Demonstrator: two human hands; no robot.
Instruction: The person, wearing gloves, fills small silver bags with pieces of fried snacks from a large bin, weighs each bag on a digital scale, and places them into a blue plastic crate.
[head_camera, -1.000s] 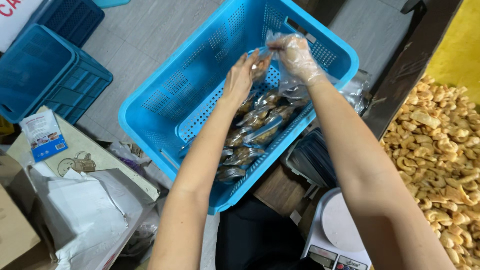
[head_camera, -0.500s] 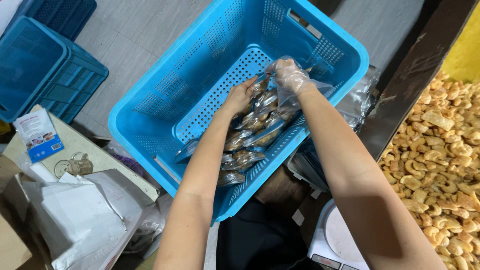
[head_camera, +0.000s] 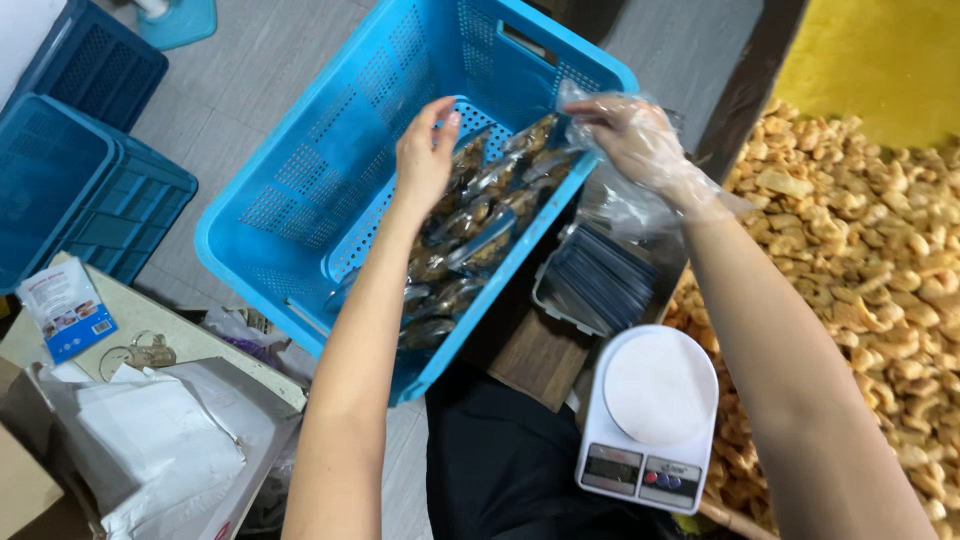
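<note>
A light blue perforated plastic basket (head_camera: 300, 200) sits tilted in front of me. Along its near side lies a row of clear packets filled with brown snacks (head_camera: 480, 230). My bare left hand (head_camera: 425, 150) hovers just above the packets, fingers apart and holding nothing. My right hand (head_camera: 635, 135) wears a loose clear plastic glove and hangs over the basket's right rim, empty, with its fingers slightly spread.
A white kitchen scale (head_camera: 655, 410) stands by my right forearm. Beside it is a stack of empty pouches in a tray (head_camera: 600, 285). A big pile of pale fried snacks (head_camera: 880, 280) fills the right. Dark blue crates (head_camera: 80, 190) and a white bag (head_camera: 150, 440) are at left.
Both hands were down on the packets in the basket's row. They have now lifted off and drawn apart, and the view has shifted so the scale shows.
</note>
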